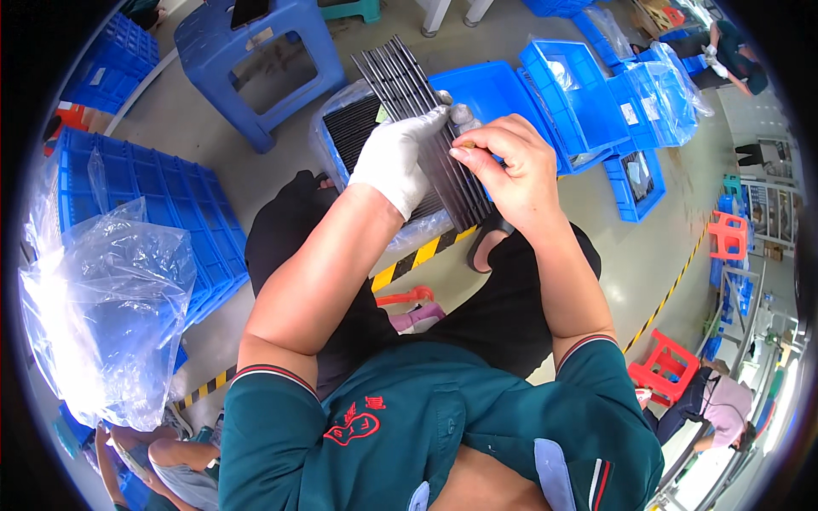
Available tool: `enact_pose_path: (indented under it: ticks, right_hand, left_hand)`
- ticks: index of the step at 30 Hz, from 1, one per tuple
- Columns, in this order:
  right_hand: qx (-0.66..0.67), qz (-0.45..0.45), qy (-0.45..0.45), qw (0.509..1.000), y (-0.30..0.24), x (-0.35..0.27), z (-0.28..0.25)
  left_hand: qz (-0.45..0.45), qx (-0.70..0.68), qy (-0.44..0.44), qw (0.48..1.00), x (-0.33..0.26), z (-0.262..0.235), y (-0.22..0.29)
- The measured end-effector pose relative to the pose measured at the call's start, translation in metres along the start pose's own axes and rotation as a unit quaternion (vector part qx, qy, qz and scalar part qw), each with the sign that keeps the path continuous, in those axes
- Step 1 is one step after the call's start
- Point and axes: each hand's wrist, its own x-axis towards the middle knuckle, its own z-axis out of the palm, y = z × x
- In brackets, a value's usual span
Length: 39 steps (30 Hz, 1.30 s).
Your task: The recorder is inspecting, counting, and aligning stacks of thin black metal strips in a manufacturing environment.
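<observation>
My left hand (394, 163), in a white glove, is closed around a bundle of long thin black strips (399, 75). The bundle slants from upper left to lower right above a crate lined with clear plastic, where more black strips (348, 128) lie in rows. Beside the bundle, my bare right hand (518, 166) has thumb and forefinger pinched on a small brownish piece (469, 145), too small to name. Its fingertips are close to the strips; whether they touch cannot be made out. Crumpled greyish-white material (461, 114) shows just beyond my right fingers.
Blue bins (579, 94) stand beyond my right hand, some covered in plastic. A blue stool (256, 72) is at the far left, near stacked blue crates (153, 200) with a clear bag (111, 307). Red stools (665, 368) and other people are at the right.
</observation>
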Motion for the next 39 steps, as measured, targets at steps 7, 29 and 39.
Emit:
enact_pose_path:
  ticks: [7, 29, 39]
  right_hand:
    - [-0.112, -0.121, 0.000, 0.986, -0.002, -0.001, 0.009]
    - [-0.028, -0.049, -0.008, 0.998, -0.005, 0.002, 0.002]
    - [-0.065, -0.073, -0.007, 0.995, -0.009, 0.003, 0.005]
  left_hand:
    - [0.007, 0.008, -0.039, 0.999, 0.007, -0.013, -0.004]
    - [-0.001, -0.016, -0.017, 1.000, -0.003, 0.004, 0.000]
    - [-0.019, -0.034, -0.038, 0.999, -0.007, 0.006, 0.001]
